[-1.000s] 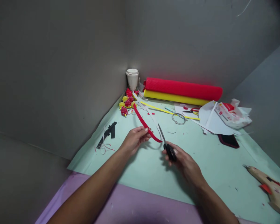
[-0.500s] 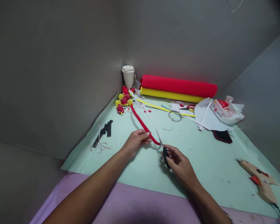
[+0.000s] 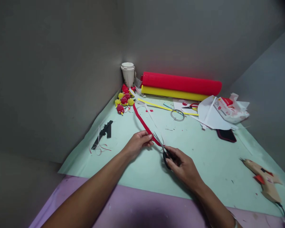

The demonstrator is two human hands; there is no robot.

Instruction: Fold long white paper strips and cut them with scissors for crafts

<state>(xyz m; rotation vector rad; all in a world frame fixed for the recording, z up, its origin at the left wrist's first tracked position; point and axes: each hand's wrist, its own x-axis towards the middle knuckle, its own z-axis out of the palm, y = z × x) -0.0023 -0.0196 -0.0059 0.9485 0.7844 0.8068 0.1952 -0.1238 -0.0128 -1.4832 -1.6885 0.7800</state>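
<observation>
My left hand (image 3: 136, 144) pinches a long red strip (image 3: 142, 123) near its close end; the strip curves away toward the far corner. My right hand (image 3: 182, 165) grips black-handled scissors (image 3: 164, 151), whose blades are parted around the strip just right of my left fingers. Both hands hover over the pale green sheet (image 3: 204, 152) covering the table.
A red roll (image 3: 180, 83) and a yellow roll (image 3: 173, 93) lie against the back wall beside a white cup (image 3: 128, 73). Small red and yellow pieces (image 3: 123, 99), a ring (image 3: 177, 115), red-handled scissors (image 3: 191, 106), white paper (image 3: 211, 115), a packet (image 3: 229, 109), a dark phone (image 3: 226, 135), black scraps (image 3: 104, 133) and a glue gun (image 3: 263, 180) lie around.
The scissors have shifted lower and left, and their blades have opened at the strip beside my left fingers. My left hand keeps its hold. The view drifted slightly.
</observation>
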